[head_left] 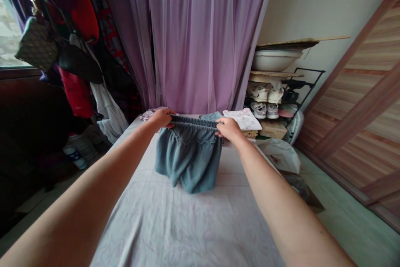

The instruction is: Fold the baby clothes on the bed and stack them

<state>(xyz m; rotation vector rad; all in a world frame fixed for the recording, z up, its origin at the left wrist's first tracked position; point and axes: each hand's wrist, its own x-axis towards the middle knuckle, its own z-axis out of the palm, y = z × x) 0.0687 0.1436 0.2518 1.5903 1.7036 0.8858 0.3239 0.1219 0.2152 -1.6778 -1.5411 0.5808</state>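
Observation:
A pair of blue-grey shorts with a gathered elastic waistband hangs between my hands above a cloth-covered table. My left hand grips one end of the waistband, and my right hand pinches the other end. The waistband is drawn out between them, and the legs hang down toward the cloth. Just beyond my right hand lies a pile of folded clothes, topped by a white printed garment. A patterned cloth is partly visible behind my left hand.
Purple curtains hang behind the table. On the right stands a rack with shoes and a white basin, with a plastic bag below. Bags and clothes hang at left. A wooden door is far right.

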